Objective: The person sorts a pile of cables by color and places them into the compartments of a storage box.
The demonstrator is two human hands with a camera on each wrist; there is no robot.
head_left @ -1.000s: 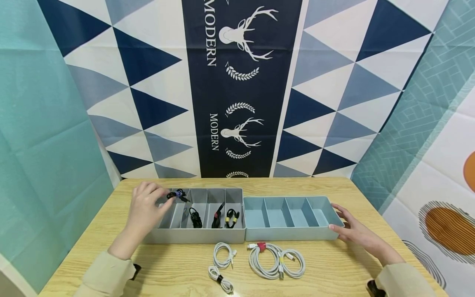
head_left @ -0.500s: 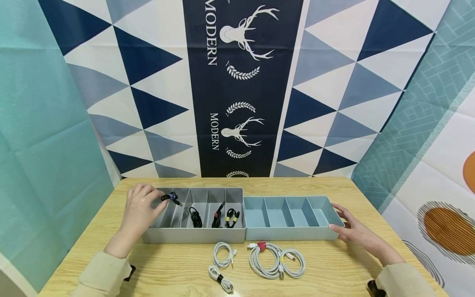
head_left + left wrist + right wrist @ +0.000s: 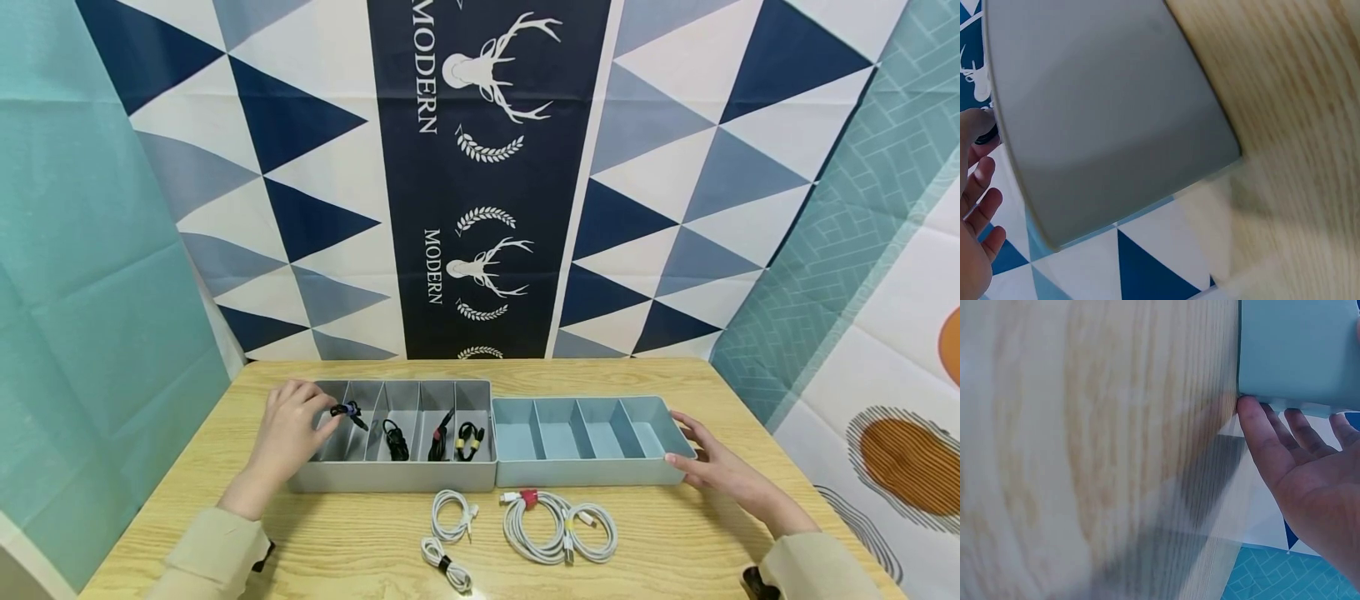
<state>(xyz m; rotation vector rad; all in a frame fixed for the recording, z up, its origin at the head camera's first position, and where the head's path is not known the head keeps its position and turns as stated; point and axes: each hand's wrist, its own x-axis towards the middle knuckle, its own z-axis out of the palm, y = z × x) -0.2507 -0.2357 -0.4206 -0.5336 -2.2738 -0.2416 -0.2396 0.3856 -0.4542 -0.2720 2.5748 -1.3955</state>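
My left hand (image 3: 288,421) pinches a coiled black cable (image 3: 348,412) with a blue-purple tie between thumb and fingertips, over the left compartments of the grey divided box (image 3: 397,477). The cable's plug end points down to the right. In the left wrist view, the grey box's outer wall (image 3: 1110,119) hides most of the cable, and the other fingers (image 3: 984,209) hang loosely beside it. My right hand (image 3: 720,477) holds the right end of the light blue divided box (image 3: 592,473), thumb at its front corner. In the right wrist view, the fingers (image 3: 1260,428) touch its end wall.
Black cables with black, red and yellow ties lie in the grey box's right compartments, among them a yellow-tied cable (image 3: 469,442). On the wooden table (image 3: 360,542) in front lie coiled white cables, including a red-tied coil (image 3: 534,533) and a black-tied bundle (image 3: 447,567). A patterned backdrop (image 3: 480,183) stands behind.
My left hand has carried the black cable leftward, then lower towards the grey box's left compartments. My right hand and the light blue box stay in place.
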